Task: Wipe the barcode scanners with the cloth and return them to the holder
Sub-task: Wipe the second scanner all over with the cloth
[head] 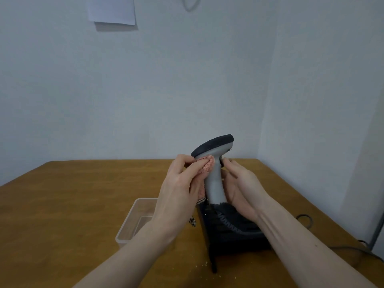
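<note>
The scanner (214,163) stands upright in the air above the worktop (83,194), head tilted, its grey handle held from the right by the right hand (239,183), whose fingers (228,163) curl round the handle near the trigger. The left hand (180,183) pinches a pink cloth (206,166) between thumb and fingers and presses it against the neck, just under the dark head.

The hold looks like the weak point. The right hand grips from one side only, so a firm push of the cloth from the left could twist the scanner or slide it out of the palm, and it would drop onto the dark holder (232,231) directly below.

A coiled cable (226,223) seems to run from the base of the handle down into the holder. If the scanner is turned far while wiping, that cable may tug, drag the holder, or snag when the scanner goes back in.

The loose checked corner of the cloth (192,221) hangs near the holder and could catch there. A clear plastic tub (128,231) sits just to the left, close to the left forearm, and a wide elbow swing might knock it.
</note>
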